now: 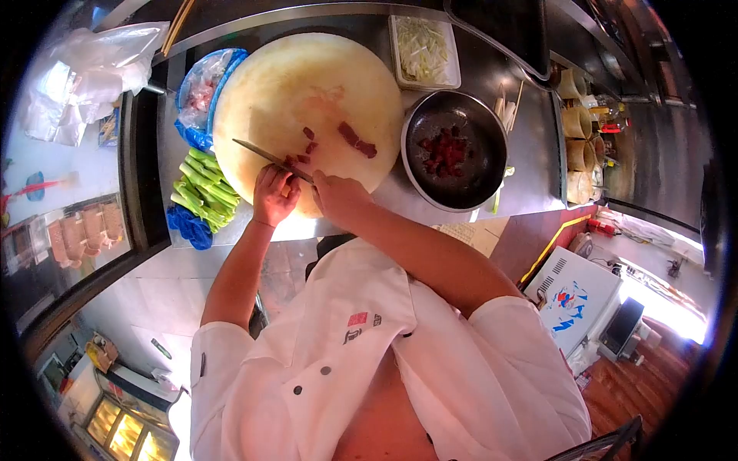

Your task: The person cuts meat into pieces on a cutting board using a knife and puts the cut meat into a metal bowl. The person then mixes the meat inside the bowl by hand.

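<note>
A knife [261, 154] lies low across the round cutting board [307, 69], its blade pointing to the far left. My right hand [340, 200] is closed around its handle end. Close against the near side of the blade, my left hand [275, 194] has its fingers curled; what is under the fingertips is hidden. Small dark red meat pieces [303, 159] sit just beyond the blade. A longer meat strip [357, 140] rests to the right on the board. More cut meat [447, 152] is in a dark round pan [492, 184] right of the board.
Left of the board are a blue-edged bag [233, 58] of pale pink food and green stalks [206, 184] beside a blue plastic bundle [189, 227]. A white tray [455, 77] of shredded pale vegetable stands behind the pan. Containers [580, 156] line the right side.
</note>
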Action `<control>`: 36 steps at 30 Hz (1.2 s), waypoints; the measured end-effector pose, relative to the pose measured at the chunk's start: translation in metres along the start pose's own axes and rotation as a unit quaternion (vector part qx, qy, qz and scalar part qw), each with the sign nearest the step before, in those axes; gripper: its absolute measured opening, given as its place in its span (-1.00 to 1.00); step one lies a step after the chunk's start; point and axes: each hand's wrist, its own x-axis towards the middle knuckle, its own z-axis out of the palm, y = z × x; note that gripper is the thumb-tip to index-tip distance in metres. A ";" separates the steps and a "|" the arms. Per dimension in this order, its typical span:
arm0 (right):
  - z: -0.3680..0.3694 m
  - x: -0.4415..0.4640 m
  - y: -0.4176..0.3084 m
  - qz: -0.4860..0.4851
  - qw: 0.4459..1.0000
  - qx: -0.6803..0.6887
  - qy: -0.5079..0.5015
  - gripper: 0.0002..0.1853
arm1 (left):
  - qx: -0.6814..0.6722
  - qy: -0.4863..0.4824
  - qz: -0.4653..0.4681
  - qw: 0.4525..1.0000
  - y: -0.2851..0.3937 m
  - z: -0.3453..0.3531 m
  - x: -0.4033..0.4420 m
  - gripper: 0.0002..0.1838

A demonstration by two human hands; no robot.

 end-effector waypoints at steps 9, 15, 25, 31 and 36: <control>-0.041 -0.034 -0.002 0.013 1.000 0.022 -0.018 -0.73 | -0.007 0.037 -0.039 0.999 0.016 -0.006 -0.017 -0.69; -0.041 -0.066 -0.003 0.034 0.996 -0.003 -0.084 -0.72 | 0.012 -0.011 -0.040 0.999 0.016 -0.009 -0.016 -0.70; -0.014 -0.036 -0.009 0.040 0.997 0.018 -0.060 -0.73 | 0.005 -0.009 -0.026 1.000 0.006 -0.001 -0.024 -0.77; -0.004 -0.009 0.005 -0.023 0.998 0.045 0.037 -0.73 | 0.052 0.006 -0.038 0.998 0.029 -0.011 -0.016 -0.77; -0.042 -0.043 0.026 -0.014 0.996 0.053 0.074 -0.75 | 0.052 0.034 -0.138 0.989 0.018 0.006 -0.022 -0.72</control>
